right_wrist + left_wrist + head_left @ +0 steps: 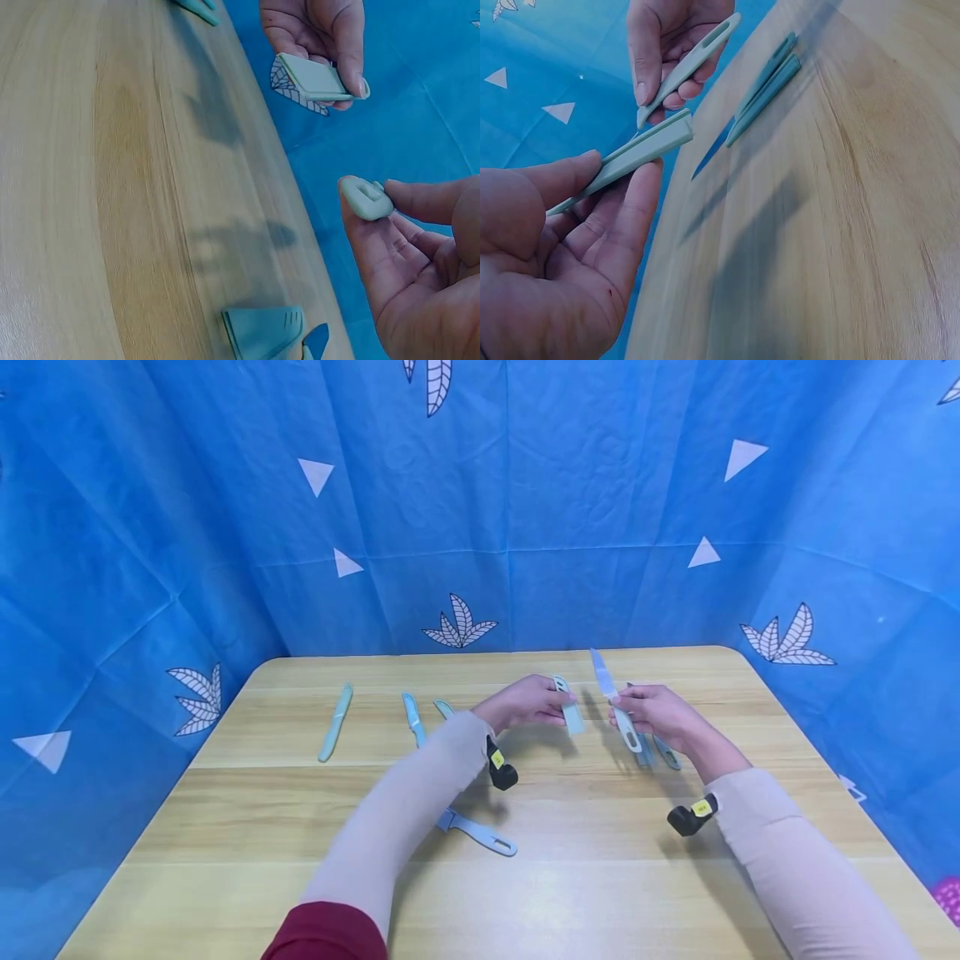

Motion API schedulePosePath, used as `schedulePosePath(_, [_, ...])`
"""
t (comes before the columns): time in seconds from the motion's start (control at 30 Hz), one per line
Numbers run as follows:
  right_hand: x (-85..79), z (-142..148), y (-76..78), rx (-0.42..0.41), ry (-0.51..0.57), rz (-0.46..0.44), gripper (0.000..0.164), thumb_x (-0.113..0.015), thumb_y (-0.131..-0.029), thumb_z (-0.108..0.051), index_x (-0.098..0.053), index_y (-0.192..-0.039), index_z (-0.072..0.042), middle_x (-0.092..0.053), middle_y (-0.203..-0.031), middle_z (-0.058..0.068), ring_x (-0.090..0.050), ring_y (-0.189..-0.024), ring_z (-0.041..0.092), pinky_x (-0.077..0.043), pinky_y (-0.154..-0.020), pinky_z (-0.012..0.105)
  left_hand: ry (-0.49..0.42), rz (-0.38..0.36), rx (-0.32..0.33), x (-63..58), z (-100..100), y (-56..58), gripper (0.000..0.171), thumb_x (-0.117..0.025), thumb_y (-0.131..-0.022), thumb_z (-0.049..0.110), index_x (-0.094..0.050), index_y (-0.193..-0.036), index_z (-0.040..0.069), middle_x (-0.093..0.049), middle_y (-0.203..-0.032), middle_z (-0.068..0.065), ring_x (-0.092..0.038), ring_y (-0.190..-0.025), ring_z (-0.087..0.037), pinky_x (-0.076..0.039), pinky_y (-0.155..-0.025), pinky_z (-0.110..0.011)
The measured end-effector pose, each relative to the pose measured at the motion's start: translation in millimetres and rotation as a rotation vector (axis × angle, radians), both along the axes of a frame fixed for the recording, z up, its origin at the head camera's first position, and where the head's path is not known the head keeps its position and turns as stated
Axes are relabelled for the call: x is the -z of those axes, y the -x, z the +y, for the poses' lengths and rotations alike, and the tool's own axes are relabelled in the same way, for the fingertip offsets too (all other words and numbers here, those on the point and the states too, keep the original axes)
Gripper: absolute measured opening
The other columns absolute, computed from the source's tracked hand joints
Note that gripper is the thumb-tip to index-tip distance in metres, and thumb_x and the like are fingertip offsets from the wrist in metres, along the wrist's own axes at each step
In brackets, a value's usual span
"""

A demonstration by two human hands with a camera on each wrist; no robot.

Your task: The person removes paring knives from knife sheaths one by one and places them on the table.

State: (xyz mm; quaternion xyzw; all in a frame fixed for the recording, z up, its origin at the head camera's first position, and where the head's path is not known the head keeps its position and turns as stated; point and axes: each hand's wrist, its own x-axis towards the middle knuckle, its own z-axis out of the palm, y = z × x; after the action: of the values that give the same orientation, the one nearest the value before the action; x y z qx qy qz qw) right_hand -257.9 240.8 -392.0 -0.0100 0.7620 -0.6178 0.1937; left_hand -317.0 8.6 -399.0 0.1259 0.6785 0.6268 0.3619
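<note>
My left hand (528,702) pinches a pale green knife sheath (573,718) between thumb and fingers, above the table's far side. In the left wrist view the sheath (649,146) points toward the other hand. My right hand (656,714) holds a small knife (627,729) by its pale green handle, its bare blade (602,672) slanting up and away. The handle's slotted end (367,199) faces the right wrist camera. Below the right hand, a darker green knife (667,753) lies beside its sheath (644,753), both partly hidden by the hand in the head view.
A closed green knife (335,723) lies at the table's left. Another green piece (412,718) and a handle end (443,707) show beside the left forearm. A blue-green knife handle (483,835) sticks out below that sleeve. Blue patterned cloth (510,527) hangs behind the table.
</note>
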Motion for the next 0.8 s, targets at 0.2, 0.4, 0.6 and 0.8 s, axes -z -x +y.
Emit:
schedulePosePath(0.2, [2.4,4,1.5,0.003,-0.044,-0.006,0.046,-0.049,-0.092,-0.023,-0.039,-0.122,0.011,-0.049,-0.119,0.028,-0.049,-0.109,0.036,-0.05,-0.083,0.032,0.025,0.019,0.01,6.9,9,4.1,0.021,-0.062,-0.084,0.015,-0.06,-0.094,-0.003,-0.064,-0.09,-0.017,-0.063,-0.079,-0.023,-0.049,-0.085,-0.039])
schedulePosePath(0.4, [4.6,7,2.2,0.011,-0.079,-0.023,0.048,-0.051,-0.091,-0.023,-0.04,-0.123,0.01,-0.052,-0.117,0.026,-0.051,-0.107,0.034,-0.051,-0.081,0.031,0.054,0.034,0.023,13.4,18,4.7,0.018,-0.058,-0.086,0.014,-0.059,-0.093,-0.003,-0.064,-0.086,-0.015,-0.062,-0.074,-0.02,-0.054,-0.072,-0.03])
schedulePosePath(0.6, [9.1,8,4.0,0.027,-0.109,-0.041,0.046,-0.052,-0.091,-0.023,-0.042,-0.122,0.008,-0.05,-0.118,0.027,-0.054,-0.104,0.03,-0.051,-0.081,0.031,0.04,-0.022,0.041,18.6,25,4.2,0.015,-0.055,-0.088,0.01,-0.057,-0.094,-0.004,-0.064,-0.087,-0.016,-0.062,-0.076,-0.021,-0.055,-0.07,-0.029])
schedulePosePath(0.8, [13.5,8,5.7,0.027,-0.124,-0.049,0.043,-0.051,-0.091,-0.021,-0.043,-0.122,0.008,-0.047,-0.121,0.027,-0.056,-0.1,0.026,-0.051,-0.083,0.032,0.056,-0.074,0.045,19.4,30,3.0,0.013,-0.053,-0.087,0.004,-0.056,-0.095,-0.006,-0.062,-0.09,-0.021,-0.062,-0.076,-0.025,-0.054,-0.073,-0.031])
